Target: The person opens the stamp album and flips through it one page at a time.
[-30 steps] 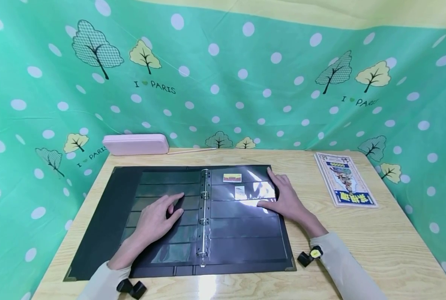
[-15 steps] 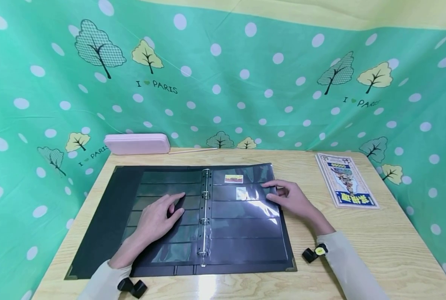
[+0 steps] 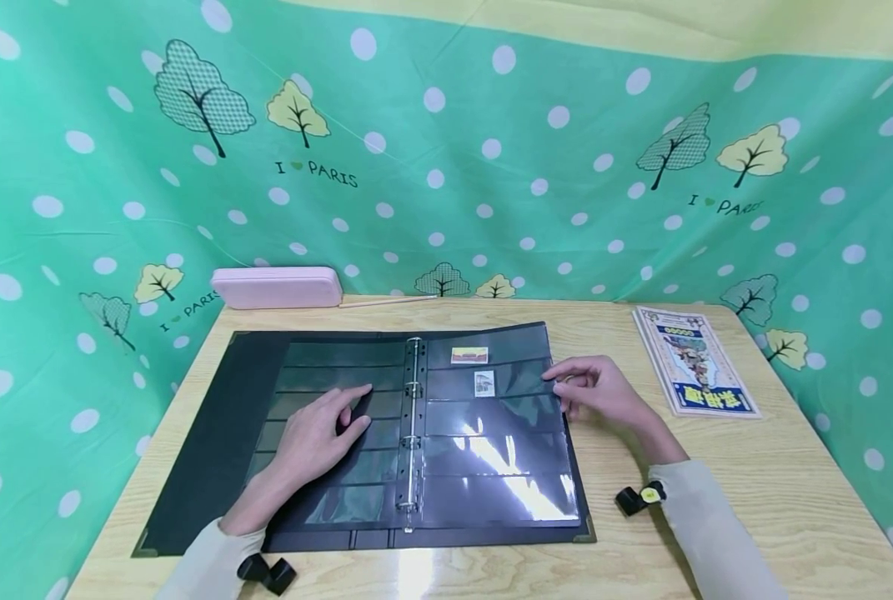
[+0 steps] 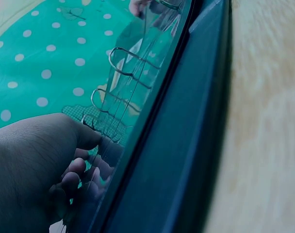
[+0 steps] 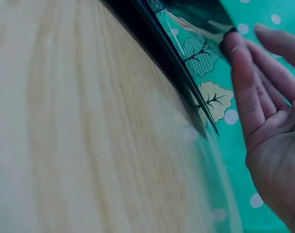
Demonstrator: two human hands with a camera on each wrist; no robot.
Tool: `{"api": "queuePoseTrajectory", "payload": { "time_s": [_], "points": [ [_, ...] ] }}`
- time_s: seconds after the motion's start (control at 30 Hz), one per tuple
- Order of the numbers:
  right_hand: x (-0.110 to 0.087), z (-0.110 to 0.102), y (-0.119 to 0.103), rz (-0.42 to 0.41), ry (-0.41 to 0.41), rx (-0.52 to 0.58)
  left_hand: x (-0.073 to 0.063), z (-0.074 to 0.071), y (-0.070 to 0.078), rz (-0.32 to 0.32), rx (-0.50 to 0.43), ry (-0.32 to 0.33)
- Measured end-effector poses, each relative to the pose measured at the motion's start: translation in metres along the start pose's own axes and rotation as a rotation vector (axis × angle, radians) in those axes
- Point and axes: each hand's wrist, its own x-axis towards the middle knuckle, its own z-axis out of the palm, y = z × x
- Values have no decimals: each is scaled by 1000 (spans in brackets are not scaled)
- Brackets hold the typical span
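Note:
A black ring-binder album [image 3: 191,425] lies spread on the table, metal rings [image 3: 413,425] down its middle. On its left pocket page [image 3: 341,379] rests my left hand [image 3: 313,442], index finger extended and thumb apart, holding nothing. My right hand [image 3: 599,392] pinches the outer edge of the right pocket page [image 3: 491,454] between thumb and index finger. That page's upper right part is raised a little off the cover. In its top strip sits a red and yellow stamp [image 3: 469,356]; a pale stamp [image 3: 484,384] is in the strip below. In the right wrist view, fingertips [image 5: 232,41] meet the page edge.
A pink case [image 3: 277,288] stands at the back left of the wooden table [image 3: 716,483], with a thin stick [image 3: 388,301] beside it. A stack of printed booklets [image 3: 695,358] lies at the right. A green dotted cloth [image 3: 446,167] hangs behind and at the sides.
My right hand has slid from lying over the right page's upper corner back to its outer edge. The page's upper right has risen, and the glare has shifted downward. My left hand stays put.

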Motion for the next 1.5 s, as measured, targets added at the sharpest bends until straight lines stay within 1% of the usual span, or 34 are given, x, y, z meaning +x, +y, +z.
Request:
{"api": "queuePoseTrajectory", "payload": {
  "time_s": [0.07, 0.17, 0.27, 0.37, 0.5, 0.67, 0.77, 0.93, 1.07, 1.23, 1.3, 1.37, 1.43, 1.5],
  "points": [
    [2, -1, -1, -81, -30, 56, 0, 0, 0, 0, -1, 0],
    [5, -1, -3, -179, -86, 185, 0, 0, 0, 0, -2, -1],
    [9, 0, -6, -249, -154, 320, 0, 0, 0, 1, -2, -1],
    [11, 1, -8, -285, -210, 404, 0, 0, 1, 4, -4, 0],
    [12, 4, -9, -302, -228, 454, 0, 0, 0, 6, -7, 1],
    [13, 10, -13, -337, -231, 527, 0, 0, 0, 7, -5, 0],
    [12, 16, -18, -340, -178, 511, 0, 0, 1, 9, -5, 0],
    [12, 27, -20, -320, -36, 392, -1, 0, 1, 12, -7, 0],
    [13, 35, -19, -315, 25, 353, 0, -1, 1, 14, -4, 3],
    [10, 41, -18, -301, 89, 317, 3, -3, 5, 9, -20, -17],
    [9, 44, -17, -288, 114, 288, 4, -6, 9, 2, -47, -20],
    [9, 47, -18, -271, 133, 253, 4, -11, 14, -1, -71, -9],
    [10, 51, -19, -251, 144, 218, 2, -15, 22, 3, -92, 16],
    [11, 56, -21, -225, 146, 193, -1, -19, 33, 24, -117, 48]
  ]
}}
